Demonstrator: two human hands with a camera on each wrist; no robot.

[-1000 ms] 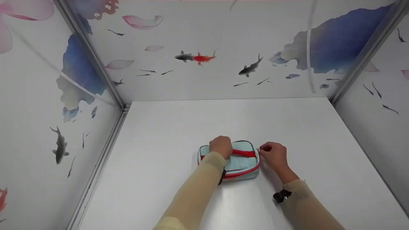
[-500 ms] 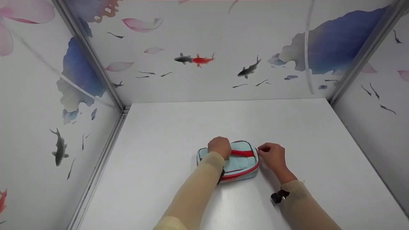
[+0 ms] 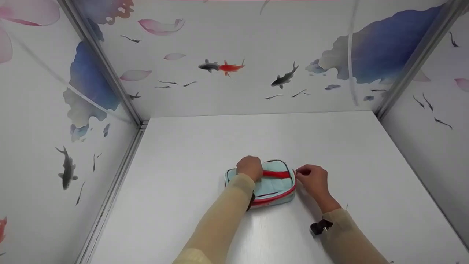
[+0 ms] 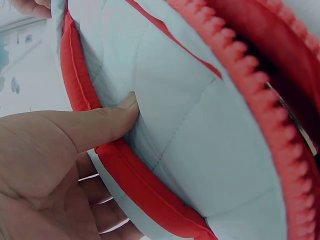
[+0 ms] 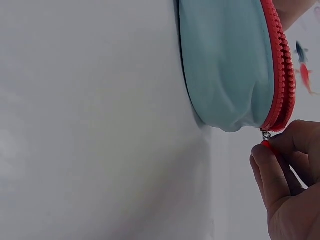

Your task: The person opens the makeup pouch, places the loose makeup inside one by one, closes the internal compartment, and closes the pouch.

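A small light-blue zip bag [image 3: 274, 187] with red trim lies on the white table. My left hand [image 3: 250, 168] grips its red handle [image 4: 145, 187]; in the left wrist view the thumb crosses over the strap while the other fingers lie on its far side. At the bag's right end, my right hand [image 3: 314, 180] pinches the red zipper pull [image 5: 266, 144] between thumb and fingers. The red zipper teeth [image 4: 272, 115] stand parted along the near edge, giving a glimpse of a dark red inside. Most of the interior is hidden.
The white table [image 3: 190, 146] reaches to a back wall [image 3: 234, 95] printed with fish and petals. Side walls stand left and right, with metal rails [image 3: 110, 198] along the left edge. A black wrist device [image 3: 321, 227] sits by the right sleeve.
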